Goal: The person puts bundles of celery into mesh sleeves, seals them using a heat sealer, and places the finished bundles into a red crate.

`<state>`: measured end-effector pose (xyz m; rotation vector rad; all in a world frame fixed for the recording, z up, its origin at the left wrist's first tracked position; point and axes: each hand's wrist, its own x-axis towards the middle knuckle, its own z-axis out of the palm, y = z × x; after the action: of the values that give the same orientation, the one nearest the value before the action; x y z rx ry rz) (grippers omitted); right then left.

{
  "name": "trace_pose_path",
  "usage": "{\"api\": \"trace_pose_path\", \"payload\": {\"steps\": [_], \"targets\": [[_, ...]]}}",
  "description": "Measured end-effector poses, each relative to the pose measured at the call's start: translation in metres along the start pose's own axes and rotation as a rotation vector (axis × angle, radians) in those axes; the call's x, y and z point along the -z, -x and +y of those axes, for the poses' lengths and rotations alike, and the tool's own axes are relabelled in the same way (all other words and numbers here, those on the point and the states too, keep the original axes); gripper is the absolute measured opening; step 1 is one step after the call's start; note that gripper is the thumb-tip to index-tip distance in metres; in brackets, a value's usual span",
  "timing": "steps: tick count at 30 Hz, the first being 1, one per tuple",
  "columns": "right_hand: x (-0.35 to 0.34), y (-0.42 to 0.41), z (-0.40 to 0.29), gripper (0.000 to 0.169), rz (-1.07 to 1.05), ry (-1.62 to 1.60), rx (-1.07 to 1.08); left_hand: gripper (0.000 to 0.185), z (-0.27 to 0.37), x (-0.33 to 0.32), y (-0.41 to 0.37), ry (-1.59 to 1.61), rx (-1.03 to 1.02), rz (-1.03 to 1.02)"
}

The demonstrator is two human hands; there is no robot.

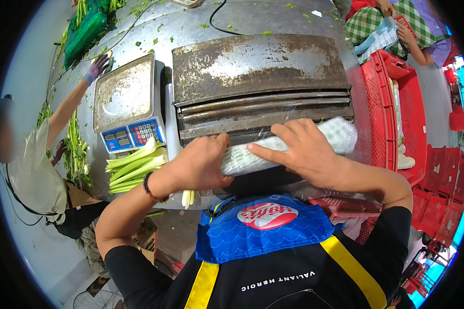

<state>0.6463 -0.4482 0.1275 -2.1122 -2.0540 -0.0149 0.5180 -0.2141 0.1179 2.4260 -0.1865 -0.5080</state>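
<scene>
Between my hands is a long bundle in clear plastic film and white foam netting (251,158), tilted up to the right. My left hand (205,162) grips its left end. My right hand (305,150) lies over its middle, thumb stretched along it, and the right end sticks out past the hand. The bundle is above the front edge of a worn metal wrapping machine (259,65) with rollers. Trimmed celery stalks (137,170) lie left of my left wrist. What is inside the netting I cannot tell.
A digital scale (125,92) stands left of the machine. Red plastic crates (379,112) are at the right, one holding similar wrapped bundles (405,161). A gloved co-worker (34,170) reaches across the table at the left; another person (421,23) is at the upper right. Leaf scraps litter the table.
</scene>
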Motion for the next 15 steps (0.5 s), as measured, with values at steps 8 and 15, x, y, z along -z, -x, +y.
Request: {"api": "trace_pose_path", "payload": {"steps": [8,15], "targets": [[-0.001,-0.007,0.026,0.080,-0.333,-0.557,-0.146,0.087,0.038,-0.010,0.024,-0.546,-0.020,0.286],[-0.013,-0.004,0.003,0.066,-0.170,-0.202,-0.028,0.062,0.000,-0.033,0.022,-0.128,0.081,0.281]]}}
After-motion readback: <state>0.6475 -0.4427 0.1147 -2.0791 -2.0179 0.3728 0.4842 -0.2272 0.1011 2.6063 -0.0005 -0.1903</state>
